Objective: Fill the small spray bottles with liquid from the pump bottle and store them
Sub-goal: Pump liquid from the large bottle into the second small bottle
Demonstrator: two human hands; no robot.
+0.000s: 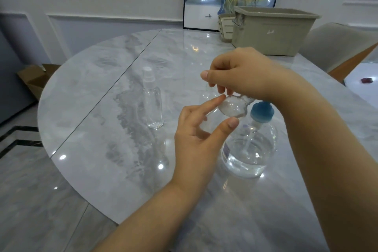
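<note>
Clear spray bottle [232, 108], tilted, blurred, hand-held

Soft, even, cool indoor light. Small bright ceiling-lamp reflections dot the glossy counter [102, 149], near and far. Shadows are faint. Wide-angle distortion bends the wall mouldings and edges. The held bottle [233, 108] is motion-blurred; overall sharpness is moderate.

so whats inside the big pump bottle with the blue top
Clear liquid fills the lower part of the pump bottle, and a pale dip tube runs down into it from the blue top. The right hand and a small clear bottle cover the pump's spout.
</note>
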